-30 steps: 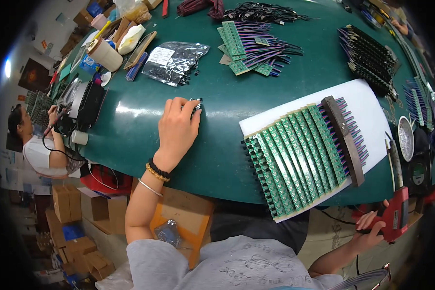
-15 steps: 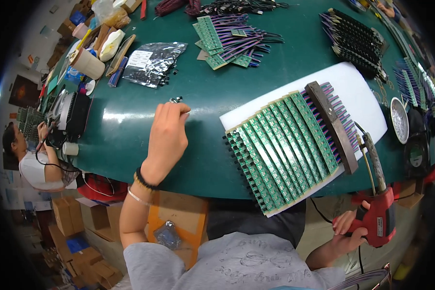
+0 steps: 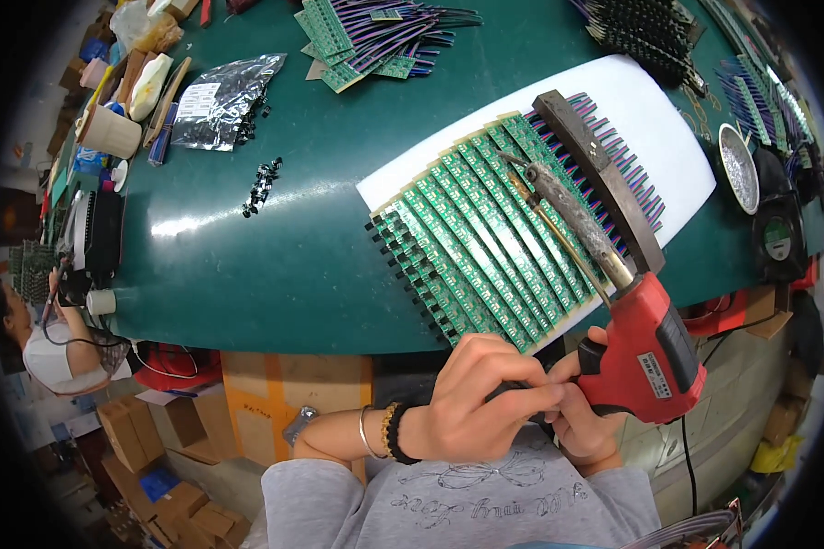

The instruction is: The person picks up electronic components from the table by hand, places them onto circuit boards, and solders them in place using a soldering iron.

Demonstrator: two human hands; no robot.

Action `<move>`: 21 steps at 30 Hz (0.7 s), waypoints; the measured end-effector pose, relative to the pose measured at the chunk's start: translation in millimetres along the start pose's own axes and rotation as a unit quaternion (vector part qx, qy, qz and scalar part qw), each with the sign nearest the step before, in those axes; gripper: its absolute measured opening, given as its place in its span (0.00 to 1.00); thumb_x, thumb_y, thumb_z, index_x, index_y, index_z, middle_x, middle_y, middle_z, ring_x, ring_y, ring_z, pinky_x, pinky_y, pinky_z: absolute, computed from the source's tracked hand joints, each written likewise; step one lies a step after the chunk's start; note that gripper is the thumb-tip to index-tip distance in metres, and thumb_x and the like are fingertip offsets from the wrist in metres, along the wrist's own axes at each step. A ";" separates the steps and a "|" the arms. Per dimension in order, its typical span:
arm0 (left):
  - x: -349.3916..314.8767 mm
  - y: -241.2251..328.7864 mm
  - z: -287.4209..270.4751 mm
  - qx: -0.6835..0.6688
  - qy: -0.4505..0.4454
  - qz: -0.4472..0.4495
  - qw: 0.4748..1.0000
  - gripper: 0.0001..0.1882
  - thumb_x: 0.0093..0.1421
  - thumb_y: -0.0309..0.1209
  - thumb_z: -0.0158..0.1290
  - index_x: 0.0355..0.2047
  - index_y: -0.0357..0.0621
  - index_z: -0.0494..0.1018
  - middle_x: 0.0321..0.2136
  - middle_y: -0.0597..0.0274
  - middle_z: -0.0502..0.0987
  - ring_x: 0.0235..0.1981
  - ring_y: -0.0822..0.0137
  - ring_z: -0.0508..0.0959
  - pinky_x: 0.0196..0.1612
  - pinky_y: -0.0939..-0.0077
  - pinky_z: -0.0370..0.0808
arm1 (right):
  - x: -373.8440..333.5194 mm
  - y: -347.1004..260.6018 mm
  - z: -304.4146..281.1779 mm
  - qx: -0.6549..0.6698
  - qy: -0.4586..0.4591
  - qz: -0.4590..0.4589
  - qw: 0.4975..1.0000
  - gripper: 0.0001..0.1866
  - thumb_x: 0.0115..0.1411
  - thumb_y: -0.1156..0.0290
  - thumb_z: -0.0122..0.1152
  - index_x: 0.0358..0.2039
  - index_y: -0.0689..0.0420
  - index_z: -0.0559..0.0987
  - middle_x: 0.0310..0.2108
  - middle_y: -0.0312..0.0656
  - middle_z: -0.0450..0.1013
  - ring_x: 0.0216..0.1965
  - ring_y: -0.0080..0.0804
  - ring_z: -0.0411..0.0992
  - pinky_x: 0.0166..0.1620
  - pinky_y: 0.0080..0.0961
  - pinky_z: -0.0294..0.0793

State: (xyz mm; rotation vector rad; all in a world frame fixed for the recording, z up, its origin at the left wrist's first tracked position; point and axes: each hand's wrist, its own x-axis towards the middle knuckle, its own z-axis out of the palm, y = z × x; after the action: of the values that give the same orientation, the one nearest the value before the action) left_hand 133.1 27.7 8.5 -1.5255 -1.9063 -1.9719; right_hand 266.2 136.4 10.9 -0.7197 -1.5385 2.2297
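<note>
My right hand [image 3: 584, 416] grips a red soldering gun [image 3: 645, 352]. Its metal tip and thin brass-coloured feed tube point up over a fanned row of green circuit boards [image 3: 485, 229]. My left hand [image 3: 485, 398] is closed, its fingertips close against my right hand below the boards' near edge. Something dark shows between its fingers, but I cannot make out what. Small black connectors [image 3: 410, 274] line the left edge of the leftmost board. A dark bar [image 3: 600, 178] lies across the purple and black wires at the boards' right end. Beneath them is a white foam sheet [image 3: 682, 156].
Loose small black parts [image 3: 262, 188] lie on the green table [image 3: 311, 256], near an opened silver bag [image 3: 224, 101]. More wired boards [image 3: 366, 41] are stacked at the back. A silvery bowl [image 3: 738, 169] stands at the right. Another person [image 3: 50, 339] sits at far left.
My left hand has left the small black parts and come down right to meet my right hand. The soldering gun has moved up and left, its tip now above the boards. The view has shifted.
</note>
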 end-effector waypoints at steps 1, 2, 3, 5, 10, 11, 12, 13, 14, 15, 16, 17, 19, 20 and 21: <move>-4.0 -1.8 0.4 0.003 -0.001 -0.002 1.000 0.17 0.38 0.19 0.62 0.33 0.38 0.79 0.30 0.61 0.76 0.28 0.62 0.74 0.31 0.71 0.69 | 1.7 -0.1 -1.4 -0.016 -0.019 0.001 1.000 0.37 0.55 0.87 0.53 0.63 0.60 0.51 0.30 0.44 0.76 0.26 0.26 0.73 0.30 0.23 0.74; -5.5 -3.8 0.8 -0.003 0.001 0.001 1.000 0.17 0.37 0.19 0.62 0.33 0.38 0.79 0.30 0.61 0.76 0.28 0.62 0.74 0.31 0.71 0.69 | 3.1 -2.9 -1.3 -0.034 -0.032 0.002 0.999 0.36 0.54 0.88 0.53 0.62 0.61 0.50 0.29 0.43 0.76 0.26 0.26 0.73 0.31 0.23 0.74; -6.3 -4.8 0.8 -0.008 0.003 0.003 1.000 0.18 0.36 0.19 0.62 0.33 0.38 0.79 0.29 0.61 0.76 0.28 0.63 0.73 0.31 0.71 0.69 | 4.1 -6.9 1.5 -0.034 -0.028 0.002 0.999 0.36 0.54 0.88 0.53 0.62 0.61 0.50 0.29 0.43 0.76 0.26 0.26 0.73 0.31 0.23 0.74; -6.8 -5.8 -3.1 0.014 -0.007 0.023 1.000 0.18 0.38 0.20 0.61 0.34 0.36 0.79 0.30 0.60 0.76 0.28 0.62 0.74 0.30 0.71 0.70 | 6.5 -13.4 7.6 -0.058 0.001 0.000 0.998 0.28 0.51 0.88 0.57 0.54 0.65 0.64 0.27 0.42 0.75 0.27 0.28 0.72 0.32 0.25 0.73; 1.5 0.0 -27.5 0.138 -0.127 0.116 0.975 0.17 0.42 0.24 0.58 0.34 0.30 0.78 0.31 0.54 0.76 0.29 0.61 0.75 0.30 0.70 0.74 | 11.5 -1.4 -12.5 -0.404 -0.114 -0.197 0.886 0.36 0.53 0.85 0.54 0.62 0.64 0.54 0.23 0.42 0.72 0.19 0.20 0.66 0.24 0.16 0.66; 4.0 1.8 -29.5 0.151 -0.143 0.126 0.970 0.17 0.43 0.25 0.57 0.34 0.28 0.77 0.31 0.53 0.76 0.29 0.60 0.75 0.30 0.70 0.75 | 11.5 0.1 -12.2 -0.358 -0.115 -0.181 0.909 0.36 0.53 0.86 0.54 0.62 0.64 0.54 0.23 0.41 0.73 0.19 0.20 0.66 0.25 0.16 0.67; 5.0 2.5 -30.8 0.164 -0.160 0.135 0.964 0.17 0.44 0.26 0.56 0.34 0.27 0.77 0.31 0.51 0.76 0.30 0.60 0.75 0.30 0.69 0.76 | 11.0 2.2 -12.2 -0.358 -0.113 -0.179 0.909 0.36 0.53 0.86 0.54 0.62 0.64 0.54 0.23 0.41 0.73 0.19 0.20 0.66 0.25 0.16 0.67; 4.4 2.0 -31.6 0.163 -0.162 0.135 0.964 0.17 0.44 0.26 0.56 0.34 0.27 0.77 0.31 0.51 0.76 0.30 0.60 0.75 0.30 0.69 0.76 | 10.5 4.4 -12.3 -0.343 -0.106 -0.175 0.917 0.36 0.53 0.86 0.54 0.62 0.64 0.53 0.22 0.41 0.73 0.20 0.20 0.67 0.25 0.16 0.67; 3.9 1.7 -32.3 0.180 -0.168 0.149 0.958 0.18 0.40 0.26 0.56 0.34 0.28 0.78 0.32 0.50 0.77 0.30 0.59 0.75 0.31 0.69 0.76 | 9.9 5.4 -12.0 -0.328 -0.098 -0.172 0.924 0.37 0.53 0.85 0.55 0.62 0.65 0.53 0.22 0.41 0.73 0.20 0.21 0.67 0.25 0.17 0.67; 3.6 1.5 -33.2 0.197 -0.174 0.163 0.951 0.20 0.37 0.25 0.56 0.34 0.29 0.79 0.32 0.49 0.78 0.30 0.58 0.75 0.32 0.68 0.76 | 10.5 4.1 -11.4 -0.328 -0.097 -0.170 0.924 0.37 0.53 0.85 0.55 0.62 0.65 0.53 0.22 0.41 0.73 0.20 0.21 0.67 0.25 0.17 0.67; 4.4 2.2 -34.6 0.196 -0.175 0.162 0.951 0.20 0.37 0.25 0.56 0.34 0.29 0.79 0.32 0.49 0.78 0.30 0.58 0.75 0.32 0.68 0.76 | 11.9 1.7 -10.6 -0.329 -0.109 -0.175 0.922 0.37 0.53 0.85 0.55 0.62 0.64 0.53 0.22 0.40 0.73 0.20 0.21 0.67 0.26 0.17 0.67; 6.0 3.2 -36.5 0.205 -0.186 0.171 0.946 0.18 0.39 0.25 0.58 0.33 0.30 0.79 0.31 0.49 0.78 0.30 0.58 0.75 0.30 0.69 0.76 | 12.7 0.9 -10.3 -0.329 -0.122 -0.179 0.919 0.37 0.52 0.86 0.55 0.63 0.64 0.53 0.22 0.40 0.73 0.20 0.21 0.67 0.26 0.18 0.68; 5.2 3.6 -40.6 0.215 -0.199 0.177 0.940 0.16 0.40 0.24 0.59 0.32 0.30 0.79 0.31 0.50 0.77 0.30 0.59 0.76 0.29 0.69 0.75 | 7.2 10.3 -18.3 -0.367 -0.150 -0.176 0.901 0.36 0.53 0.84 0.55 0.63 0.64 0.54 0.23 0.41 0.73 0.20 0.22 0.68 0.27 0.19 0.69; 3.9 2.7 -42.1 0.191 -0.195 0.142 0.952 0.15 0.42 0.24 0.58 0.32 0.30 0.78 0.30 0.52 0.77 0.29 0.60 0.76 0.29 0.70 0.75 | 8.1 9.3 -17.3 -0.407 -0.176 -0.173 0.880 0.36 0.53 0.83 0.55 0.62 0.63 0.55 0.23 0.41 0.73 0.21 0.22 0.68 0.28 0.19 0.69; 3.3 2.0 -44.4 0.166 -0.190 0.105 0.962 0.13 0.44 0.24 0.58 0.32 0.31 0.77 0.29 0.54 0.76 0.28 0.61 0.76 0.30 0.72 0.76 | 10.1 5.5 -15.4 -0.407 -0.175 -0.171 0.880 0.36 0.53 0.83 0.55 0.62 0.63 0.55 0.23 0.41 0.73 0.21 0.22 0.68 0.28 0.19 0.69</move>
State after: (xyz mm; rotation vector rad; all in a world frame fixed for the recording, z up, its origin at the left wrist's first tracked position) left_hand 105.5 -4.9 21.4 -2.0021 -1.9627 -1.2636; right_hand 266.9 151.7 -0.8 -0.1840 -2.5890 1.4473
